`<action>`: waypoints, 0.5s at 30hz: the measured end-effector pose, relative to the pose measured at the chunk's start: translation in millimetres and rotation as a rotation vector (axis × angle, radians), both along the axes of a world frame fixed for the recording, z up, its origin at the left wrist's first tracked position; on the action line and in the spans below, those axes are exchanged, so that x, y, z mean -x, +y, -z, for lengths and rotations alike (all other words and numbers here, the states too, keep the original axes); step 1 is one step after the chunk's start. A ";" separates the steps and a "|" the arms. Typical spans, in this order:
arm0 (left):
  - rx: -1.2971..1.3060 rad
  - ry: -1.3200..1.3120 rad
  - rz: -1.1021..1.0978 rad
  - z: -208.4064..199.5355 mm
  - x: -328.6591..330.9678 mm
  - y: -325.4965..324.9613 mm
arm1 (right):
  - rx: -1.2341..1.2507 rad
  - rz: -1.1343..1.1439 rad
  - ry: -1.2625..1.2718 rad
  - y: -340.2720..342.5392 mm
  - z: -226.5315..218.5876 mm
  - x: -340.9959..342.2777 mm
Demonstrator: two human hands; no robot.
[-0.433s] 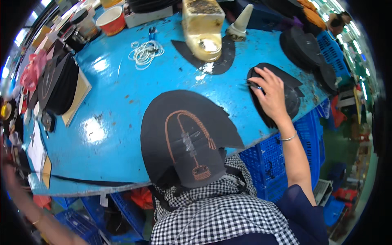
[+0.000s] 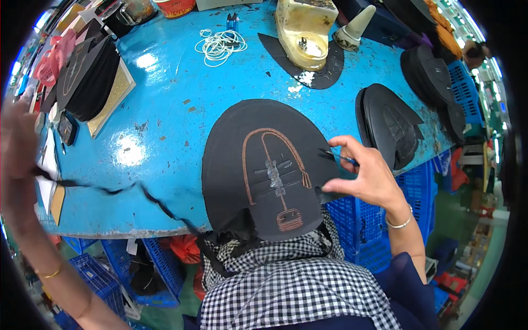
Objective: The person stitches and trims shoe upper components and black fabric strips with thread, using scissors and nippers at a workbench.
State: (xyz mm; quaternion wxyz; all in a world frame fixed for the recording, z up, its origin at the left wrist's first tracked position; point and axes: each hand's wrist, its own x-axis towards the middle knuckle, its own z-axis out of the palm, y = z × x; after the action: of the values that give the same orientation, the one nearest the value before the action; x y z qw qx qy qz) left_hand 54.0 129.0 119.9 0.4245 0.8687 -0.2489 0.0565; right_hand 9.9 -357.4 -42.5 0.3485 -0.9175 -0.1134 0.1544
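Note:
A large rounded black shoe-upper-like piece (image 2: 223, 143) with brown loop stitching lies at the table's front edge, its lower end over my lap. My right hand (image 2: 374, 176) is at its right side, thumb and fingers curved around a small dark pointed tool with blue on it (image 2: 347, 159); its exact kind is unclear. At the far left my left hand (image 2: 19, 143) is blurred and raised. A long thin black strip (image 2: 157, 204) runs from it, wavy, to the piece's lower left corner.
Beyond lie a white cord coil (image 2: 220, 48), a blue-handled tool (image 2: 232, 22), a cream-coloured stand (image 2: 302, 33) and a pale cone (image 2: 355, 27). Black stacks sit left (image 2: 91, 82) and right (image 2: 390, 124). Blue crates (image 2: 360, 225) stand below the table edge.
My right hand has come left from the right-hand stack to the stitched piece, with the small tool. My left hand has risen, and the black strip has lifted with it. The view has shifted.

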 end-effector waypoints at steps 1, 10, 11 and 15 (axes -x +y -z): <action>-0.110 0.052 -0.023 37.0 -0.7 -16.7 | -0.003 -0.021 -0.017 -1.7 3.0 -5.3; -0.100 0.671 0.585 119.9 -27.9 -184.1 | -0.101 -0.095 0.080 -7.3 8.1 -29.4; -0.169 0.702 0.598 123.1 -29.8 -190.3 | -0.100 -0.094 0.086 -7.9 7.4 -30.4; -0.263 0.660 0.521 128.0 -36.9 -200.3 | -0.103 -0.103 0.130 -8.1 -1.4 -33.4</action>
State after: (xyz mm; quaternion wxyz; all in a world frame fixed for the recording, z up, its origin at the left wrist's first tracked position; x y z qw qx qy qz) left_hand 90.9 -71.3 -8.1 0.3673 0.7949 -0.3159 -0.3652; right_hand 43.4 -365.4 -41.0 0.3936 -0.8794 -0.1452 0.2253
